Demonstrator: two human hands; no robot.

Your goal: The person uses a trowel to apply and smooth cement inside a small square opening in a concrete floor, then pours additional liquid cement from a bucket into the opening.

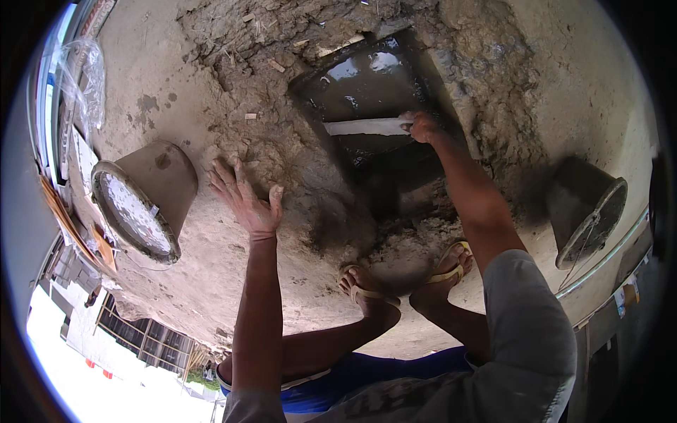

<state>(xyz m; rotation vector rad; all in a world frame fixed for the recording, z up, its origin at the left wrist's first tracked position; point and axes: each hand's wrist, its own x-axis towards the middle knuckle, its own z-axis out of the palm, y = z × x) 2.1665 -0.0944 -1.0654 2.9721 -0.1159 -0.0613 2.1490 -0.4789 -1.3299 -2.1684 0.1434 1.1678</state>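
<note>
The right hand (pixel 423 127) has its fingers curled tight around the end of a flat pale board (pixel 367 127), which lies across a wet dark pit (pixel 367 84) just left of those fingers. The left hand (pixel 245 201) is spread wide, holding nothing, fingers over the dirt ground (pixel 268 148), with a bucket (pixel 144 201) lying to their left.

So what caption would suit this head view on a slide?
Right hand draws a flat scraper across a wet clay-filled mould; left hand hovers open beside it.
</note>
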